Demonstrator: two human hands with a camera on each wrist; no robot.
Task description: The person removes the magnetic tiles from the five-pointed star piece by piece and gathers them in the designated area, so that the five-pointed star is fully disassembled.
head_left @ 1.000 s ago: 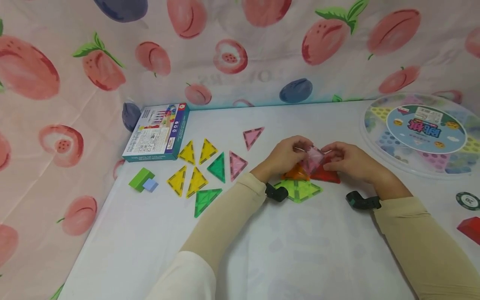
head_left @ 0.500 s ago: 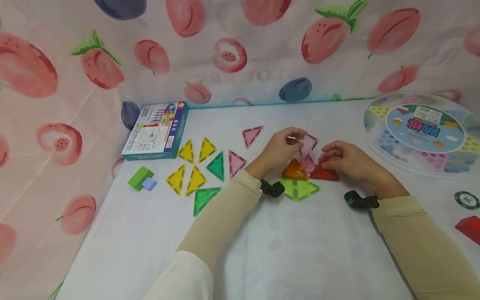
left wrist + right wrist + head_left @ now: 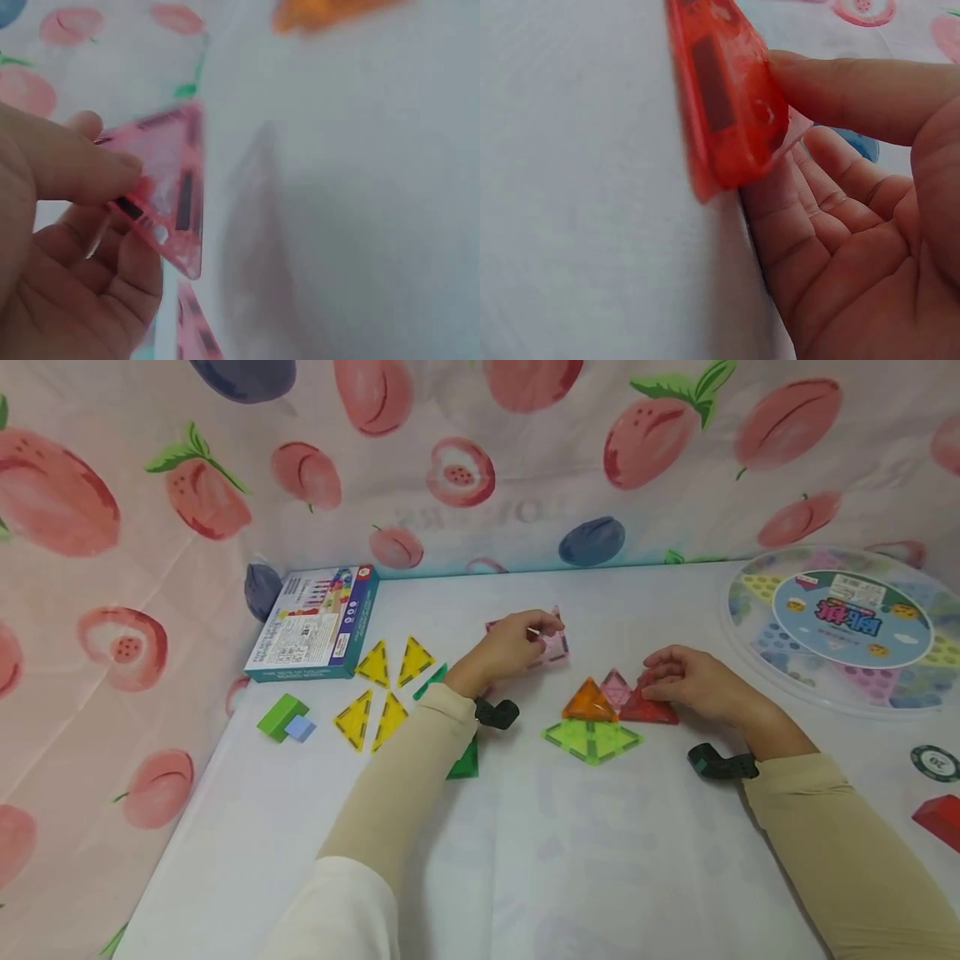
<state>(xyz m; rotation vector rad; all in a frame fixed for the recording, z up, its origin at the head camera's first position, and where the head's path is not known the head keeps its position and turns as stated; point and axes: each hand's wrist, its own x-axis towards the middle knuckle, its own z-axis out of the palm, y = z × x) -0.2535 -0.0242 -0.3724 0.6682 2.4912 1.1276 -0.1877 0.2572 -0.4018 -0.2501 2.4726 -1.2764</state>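
My left hand point(image 3: 508, 647) pinches a pink triangular magnetic tile point(image 3: 166, 176) between thumb and fingers, left of a small tile build. Another pink tile point(image 3: 193, 330) lies below it in the left wrist view. My right hand point(image 3: 696, 683) holds the right end of a red magnetic tile point(image 3: 727, 97), its thumb on one face and fingers at the other. Beside the red tile, an orange tile point(image 3: 590, 702) and a pink tile point(image 3: 616, 688) lean upward. Light green tiles point(image 3: 592, 740) lie flat along the front of the build.
Several yellow tiles point(image 3: 352, 720) lie at left. A dark green tile point(image 3: 463, 760) shows beside the left sleeve. Farther out are a box point(image 3: 311, 625), green point(image 3: 282, 717) and blue blocks point(image 3: 300, 728), a round game case point(image 3: 847, 618), a chip point(image 3: 935, 762) and a red block point(image 3: 939, 818).
My left hand has carried the pink tile off the build and to the left. A green tile near the left forearm has shifted right. My right hand stays at the red tile.
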